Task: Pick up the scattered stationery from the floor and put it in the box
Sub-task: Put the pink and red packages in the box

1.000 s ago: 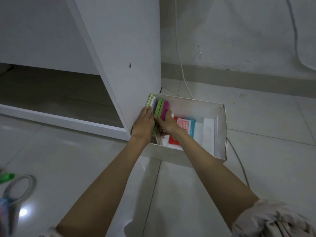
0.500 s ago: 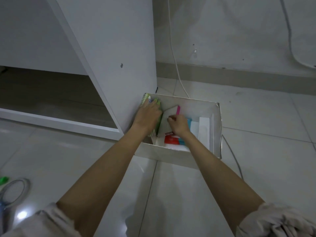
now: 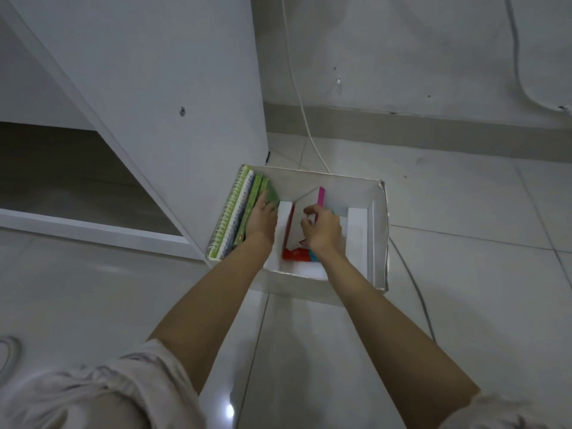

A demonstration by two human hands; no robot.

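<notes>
Both hands reach into an open white cardboard box [image 3: 379, 230] that sits on the floor. Left hand [image 3: 263, 219] lies flat, fingers straight, pressing against a row of green-covered spiral notebooks [image 3: 244, 205] that stand on edge along the box's left wall. Right hand [image 3: 323, 230] has its fingers curled, pinching the top of a white booklet with a pink spine [image 3: 305, 209] — this stands tilted in the middle of the box, over a red and teal packet [image 3: 297, 254] lying on the bottom. Two white strips line the inside, one beside each hand.

Pale glossy floor tiles [image 3: 464, 274] with thin grout lines carry the box and reflect a small bright light near the bottom edge. A white cabinet side panel [image 3: 173, 88] rises just left of the box, touching its corner, with a dark open recess further left. Behind runs a grey wall with a darker skirting band. One thin white cable [image 3: 305, 119] hangs down the wall behind the box — another curves along the floor to its right.
</notes>
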